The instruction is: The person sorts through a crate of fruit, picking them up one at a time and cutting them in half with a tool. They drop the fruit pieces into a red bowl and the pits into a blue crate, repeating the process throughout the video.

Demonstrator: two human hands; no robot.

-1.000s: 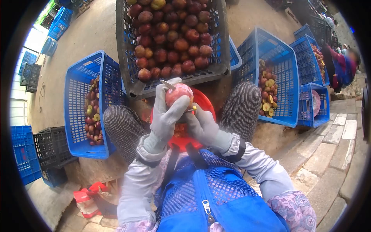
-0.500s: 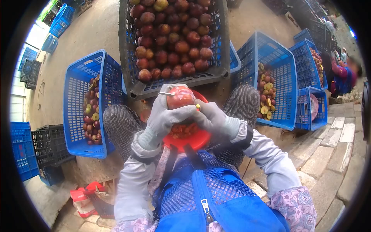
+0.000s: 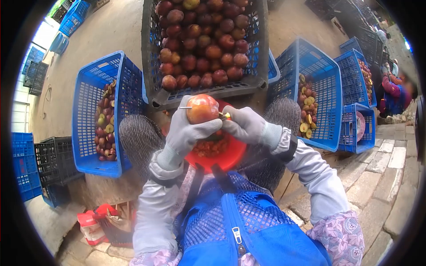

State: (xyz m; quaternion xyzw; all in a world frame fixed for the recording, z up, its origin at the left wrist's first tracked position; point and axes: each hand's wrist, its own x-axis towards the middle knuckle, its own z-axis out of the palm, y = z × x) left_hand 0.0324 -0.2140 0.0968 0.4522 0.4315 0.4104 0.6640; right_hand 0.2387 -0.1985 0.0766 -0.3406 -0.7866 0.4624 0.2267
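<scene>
A red-and-yellow plum (image 3: 202, 109) is held in my gloved left hand (image 3: 184, 128), its fingers wrapped round the fruit. My gloved right hand (image 3: 244, 126) is closed on a small knife with a yellowish handle (image 3: 226, 116), close against the plum's right side. A thin metal tip shows at the plum's left side. Below both hands, a red bowl (image 3: 233, 155) between the knees holds small reddish pieces (image 3: 210, 149). Just beyond the hands stands a dark crate (image 3: 204, 94) full of whole plums (image 3: 202, 48).
Blue crates with cut plums stand at left (image 3: 84, 115) and right (image 3: 335, 102). More crates (image 3: 57, 159) are at the far left. A red-and-white bag (image 3: 92, 228) lies at the lower left. Another person (image 3: 393, 95) is at the far right.
The plum has turned in my left hand and shows more yellow skin. My right hand has shifted slightly right and up. The view has moved a little, and more of the red bowl shows.
</scene>
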